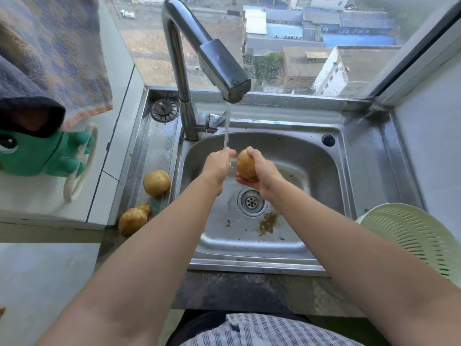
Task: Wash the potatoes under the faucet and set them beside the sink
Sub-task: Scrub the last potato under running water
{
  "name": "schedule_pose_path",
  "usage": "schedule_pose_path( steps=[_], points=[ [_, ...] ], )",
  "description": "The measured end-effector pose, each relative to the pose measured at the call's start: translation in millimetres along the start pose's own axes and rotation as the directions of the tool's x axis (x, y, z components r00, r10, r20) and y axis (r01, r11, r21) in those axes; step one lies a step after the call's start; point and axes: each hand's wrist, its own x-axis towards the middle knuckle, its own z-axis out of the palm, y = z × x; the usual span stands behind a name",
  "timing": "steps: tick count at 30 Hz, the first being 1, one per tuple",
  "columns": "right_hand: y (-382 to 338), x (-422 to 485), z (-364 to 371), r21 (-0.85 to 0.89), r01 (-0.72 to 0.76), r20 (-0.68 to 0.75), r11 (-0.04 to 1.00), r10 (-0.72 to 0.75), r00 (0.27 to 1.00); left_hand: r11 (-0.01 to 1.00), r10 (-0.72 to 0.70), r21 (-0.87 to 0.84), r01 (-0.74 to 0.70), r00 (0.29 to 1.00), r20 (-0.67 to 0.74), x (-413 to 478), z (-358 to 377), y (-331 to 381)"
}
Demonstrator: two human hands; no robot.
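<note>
- Steel sink (311, 171) filled the centre of the view; drain (251, 202) sat in the basin floor with brown debris just beside it.
- Faucet (212, 53) arched over the basin; a thin water stream (226, 128) fell from its spout.
- Both forearms reached forward over the basin, bare, converging near the stream.
- Right hand (262, 171) cupped a potato (245, 164) from below and behind, fingers wrapped around it; potato's long axis ran roughly upright, narrower end up, just right of the stream.
- Left hand (219, 163) held nothing, fingers loosely extended together, fingertips under the water and near the potato.
- Two more potatoes lay on the steel surface left of the basin: round potato (156, 183) and, nearer the viewer, elongated potato (133, 219), pointed end toward the sink.
</note>
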Motion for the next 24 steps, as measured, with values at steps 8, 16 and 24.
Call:
schedule_pose_path(
  steps=[8, 16, 24],
  points=[
    [3, -1, 62, -0.2, -0.022, 0.113, 0.98, 0.045, 0.993, 0.979, 0.105, 0.201, -0.045, 0.949, -0.299, -8, -62, -23],
    [20, 2, 70, -0.398, -0.089, 0.154, 0.913, 0.162, 0.975, 0.579, 0.489, 0.813, 0.065, 0.77, -0.41, -18, -90, -39],
    [28, 14, 119, -0.453, 0.105, 0.203, 0.885, -0.012, 0.979, 0.33, 0.523, 0.942, 0.066, 0.818, -0.24, -11, -135, -56]
  ],
)
